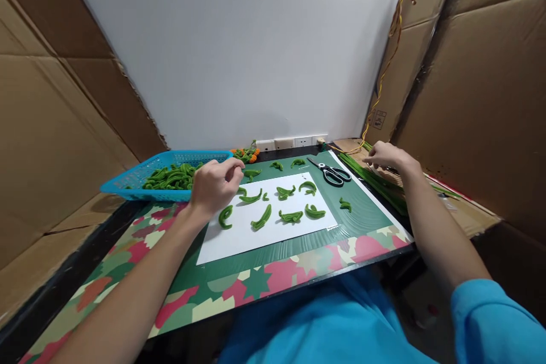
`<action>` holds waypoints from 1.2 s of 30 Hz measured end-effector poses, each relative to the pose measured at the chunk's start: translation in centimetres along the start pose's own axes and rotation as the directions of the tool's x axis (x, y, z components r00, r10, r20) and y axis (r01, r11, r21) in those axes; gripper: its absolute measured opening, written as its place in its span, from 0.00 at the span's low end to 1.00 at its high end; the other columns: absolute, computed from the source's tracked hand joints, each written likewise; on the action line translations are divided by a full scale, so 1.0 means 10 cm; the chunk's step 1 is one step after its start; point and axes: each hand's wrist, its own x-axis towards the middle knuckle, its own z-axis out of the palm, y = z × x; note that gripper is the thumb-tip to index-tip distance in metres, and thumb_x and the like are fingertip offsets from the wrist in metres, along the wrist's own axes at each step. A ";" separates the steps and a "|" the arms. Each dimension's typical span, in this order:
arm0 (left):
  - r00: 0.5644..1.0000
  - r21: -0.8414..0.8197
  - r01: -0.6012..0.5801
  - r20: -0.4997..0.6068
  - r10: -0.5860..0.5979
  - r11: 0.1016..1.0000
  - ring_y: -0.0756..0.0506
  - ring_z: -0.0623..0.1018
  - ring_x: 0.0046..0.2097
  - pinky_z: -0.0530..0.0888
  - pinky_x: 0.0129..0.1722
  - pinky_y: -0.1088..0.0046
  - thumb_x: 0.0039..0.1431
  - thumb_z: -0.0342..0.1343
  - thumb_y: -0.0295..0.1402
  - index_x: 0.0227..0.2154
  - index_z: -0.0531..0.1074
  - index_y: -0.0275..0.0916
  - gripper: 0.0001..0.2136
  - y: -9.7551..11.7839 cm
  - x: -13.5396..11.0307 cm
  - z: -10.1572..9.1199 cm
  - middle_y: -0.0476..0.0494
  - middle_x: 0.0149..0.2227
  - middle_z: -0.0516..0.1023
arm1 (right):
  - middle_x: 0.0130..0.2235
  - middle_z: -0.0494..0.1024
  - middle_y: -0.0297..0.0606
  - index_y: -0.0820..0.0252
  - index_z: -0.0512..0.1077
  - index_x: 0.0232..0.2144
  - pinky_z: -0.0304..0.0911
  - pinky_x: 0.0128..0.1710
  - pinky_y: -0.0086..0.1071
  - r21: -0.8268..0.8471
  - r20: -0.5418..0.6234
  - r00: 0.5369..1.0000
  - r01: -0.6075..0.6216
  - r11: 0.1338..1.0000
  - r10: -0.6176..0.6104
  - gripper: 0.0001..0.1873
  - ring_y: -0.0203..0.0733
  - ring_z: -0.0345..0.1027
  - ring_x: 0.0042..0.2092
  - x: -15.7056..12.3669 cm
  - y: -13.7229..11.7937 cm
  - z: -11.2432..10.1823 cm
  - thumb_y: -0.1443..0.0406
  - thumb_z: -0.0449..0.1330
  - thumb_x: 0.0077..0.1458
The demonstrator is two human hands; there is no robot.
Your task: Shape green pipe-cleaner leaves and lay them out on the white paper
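Observation:
My left hand point(216, 185) is over the left side of a white paper sheet point(239, 244), fingers curled into a pinch; whatever they hold is hidden. Several short, bent green fuzzy pieces, like chenille stem shapes, lie on the sheet, one a curved piece point(261, 218). My right hand point(388, 156) reaches to the right edge of the table, fingertips bent down and together beside long green chenille stems point(371, 179). I cannot make out what is between them. Black-handled scissors point(335, 175) lie between the sheet and the stems.
A blue plastic basket point(121, 185) of green fuzzy pieces stands at the left. An orange-and-green fuzzy bundle point(246, 155) lies behind the sheet. Power sockets point(302, 141) line the wall's foot. A twisted yellow cord point(396, 31) hangs at right; cardboard walls point(482, 91) flank the table.

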 end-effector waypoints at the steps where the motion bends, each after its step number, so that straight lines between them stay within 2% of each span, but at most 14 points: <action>1: 0.999 0.056 -0.032 0.031 0.031 0.998 0.42 0.75 0.30 0.70 0.34 0.68 0.63 0.49 0.39 0.36 0.81 0.41 0.16 0.01 0.00 0.00 0.47 0.22 0.76 | 0.27 0.82 0.43 0.61 0.78 0.26 0.66 0.30 0.31 -0.012 0.048 0.999 0.011 1.000 -0.010 0.13 0.44 0.77 0.30 0.00 -0.01 0.00 0.60 0.67 0.59; 4: 0.986 0.133 -0.104 0.145 0.085 0.986 0.40 0.76 0.31 0.69 0.34 0.66 0.65 0.46 0.39 0.37 0.82 0.42 0.17 0.05 0.01 0.02 0.45 0.23 0.76 | 0.28 0.82 0.41 0.63 0.78 0.27 0.63 0.26 0.27 -0.059 0.149 0.989 0.031 0.998 -0.022 0.10 0.39 0.74 0.28 -0.03 -0.07 -0.02 0.63 0.68 0.57; 6: 0.983 0.184 -0.077 0.179 0.044 0.980 0.39 0.77 0.32 0.69 0.34 0.66 0.64 0.48 0.38 0.39 0.82 0.42 0.16 0.09 0.03 0.02 0.44 0.24 0.77 | 0.27 0.81 0.40 0.63 0.79 0.28 0.61 0.25 0.26 -0.098 0.174 0.984 0.040 0.994 -0.023 0.07 0.38 0.73 0.27 -0.05 -0.11 -0.04 0.65 0.67 0.57; 8: 0.988 0.234 0.071 0.116 -0.101 0.970 0.39 0.77 0.31 0.69 0.35 0.66 0.65 0.49 0.37 0.48 0.80 0.42 0.17 0.12 0.05 0.00 0.44 0.26 0.78 | 0.27 0.81 0.39 0.64 0.80 0.31 0.62 0.25 0.26 -0.135 0.184 0.983 0.050 0.990 -0.025 0.06 0.38 0.73 0.28 -0.07 -0.16 -0.05 0.65 0.67 0.57; 10: 0.969 0.192 0.221 0.066 -0.237 0.956 0.40 0.77 0.31 0.70 0.36 0.66 0.66 0.51 0.36 0.60 0.73 0.43 0.21 0.14 0.08 -0.04 0.46 0.30 0.82 | 0.27 0.81 0.38 0.65 0.80 0.34 0.63 0.27 0.26 -0.174 0.193 0.981 0.060 0.983 -0.026 0.05 0.38 0.74 0.28 -0.10 -0.20 -0.05 0.66 0.67 0.56; 14: 0.912 0.055 0.408 -0.063 -0.405 0.911 0.40 0.79 0.39 0.71 0.41 0.66 0.63 0.55 0.31 0.60 0.71 0.43 0.22 0.13 0.10 -0.12 0.49 0.31 0.84 | 0.26 0.80 0.39 0.66 0.81 0.35 0.64 0.28 0.27 -0.244 0.207 0.978 0.086 0.966 -0.034 0.07 0.41 0.76 0.29 -0.14 -0.23 -0.02 0.69 0.65 0.54; 17: 0.912 0.015 0.397 -0.117 -0.392 0.918 0.42 0.79 0.37 0.70 0.39 0.69 0.63 0.55 0.29 0.56 0.74 0.43 0.19 0.11 0.07 -0.13 0.51 0.29 0.84 | 0.28 0.81 0.42 0.65 0.81 0.33 0.65 0.29 0.28 -0.291 0.200 0.979 0.103 0.951 -0.045 0.06 0.43 0.78 0.31 -0.11 -0.25 0.05 0.69 0.64 0.52; 20: 0.928 -0.020 0.366 -0.073 -0.366 0.931 0.43 0.79 0.32 0.69 0.35 0.70 0.62 0.54 0.29 0.52 0.77 0.43 0.16 0.10 0.03 -0.09 0.51 0.26 0.82 | 0.34 0.83 0.46 0.62 0.81 0.33 0.67 0.34 0.32 -0.345 0.140 0.989 0.095 0.934 -0.049 0.06 0.49 0.80 0.38 -0.06 -0.28 0.13 0.67 0.65 0.51; 25: 0.969 -0.031 0.248 0.010 -0.248 0.968 0.43 0.80 0.30 0.68 0.31 0.70 0.64 0.52 0.31 0.42 0.81 0.42 0.12 0.08 -0.04 0.01 0.48 0.25 0.82 | 0.45 0.84 0.50 0.59 0.81 0.42 0.68 0.41 0.37 -0.374 0.044 0.998 0.066 0.925 -0.054 0.14 0.55 0.79 0.48 -0.02 -0.30 0.21 0.65 0.65 0.51; 27: 0.975 -0.030 0.222 0.012 -0.221 0.975 0.43 0.80 0.29 0.67 0.31 0.70 0.65 0.51 0.32 0.38 0.81 0.41 0.12 0.07 -0.07 0.04 0.48 0.25 0.82 | 0.44 0.84 0.48 0.57 0.81 0.41 0.67 0.40 0.36 -0.362 0.049 0.997 0.073 0.929 -0.059 0.12 0.53 0.79 0.47 -0.01 -0.27 0.22 0.65 0.65 0.52; 31: 0.978 -0.107 0.207 -0.020 -0.210 0.973 0.45 0.78 0.27 0.68 0.31 0.71 0.63 0.52 0.32 0.33 0.80 0.41 0.11 0.07 -0.08 0.06 0.49 0.22 0.79 | 0.34 0.82 0.43 0.58 0.79 0.30 0.63 0.33 0.32 -0.324 0.117 0.989 0.127 0.937 -0.094 0.03 0.48 0.78 0.39 0.03 -0.21 0.24 0.66 0.64 0.52; 33: 0.963 -0.275 0.251 -0.022 -0.268 0.928 0.46 0.76 0.23 0.69 0.29 0.72 0.61 0.52 0.32 0.32 0.79 0.40 0.10 0.09 -0.06 0.06 0.50 0.19 0.77 | 0.27 0.79 0.39 0.58 0.76 0.24 0.61 0.30 0.31 -0.300 0.155 0.981 0.156 0.941 -0.113 0.05 0.45 0.76 0.32 0.06 -0.19 0.27 0.69 0.63 0.50; 34: 0.946 -0.395 0.295 -0.007 -0.325 0.870 0.47 0.73 0.20 0.69 0.27 0.72 0.59 0.52 0.32 0.31 0.78 0.40 0.10 0.10 -0.04 0.07 0.50 0.18 0.75 | 0.25 0.76 0.38 0.59 0.75 0.22 0.60 0.29 0.30 -0.286 0.166 0.978 0.169 0.943 -0.125 0.06 0.43 0.74 0.30 0.07 -0.18 0.29 0.70 0.63 0.50; 36: 0.882 -0.627 0.400 0.066 -0.466 0.669 0.49 0.67 0.16 0.66 0.20 0.73 0.56 0.51 0.32 0.31 0.77 0.39 0.09 0.11 -0.01 0.08 0.51 0.17 0.73 | 0.22 0.73 0.35 0.59 0.72 0.18 0.58 0.28 0.30 -0.253 0.168 0.973 0.196 0.948 -0.156 0.10 0.41 0.72 0.27 0.10 -0.17 0.32 0.71 0.62 0.49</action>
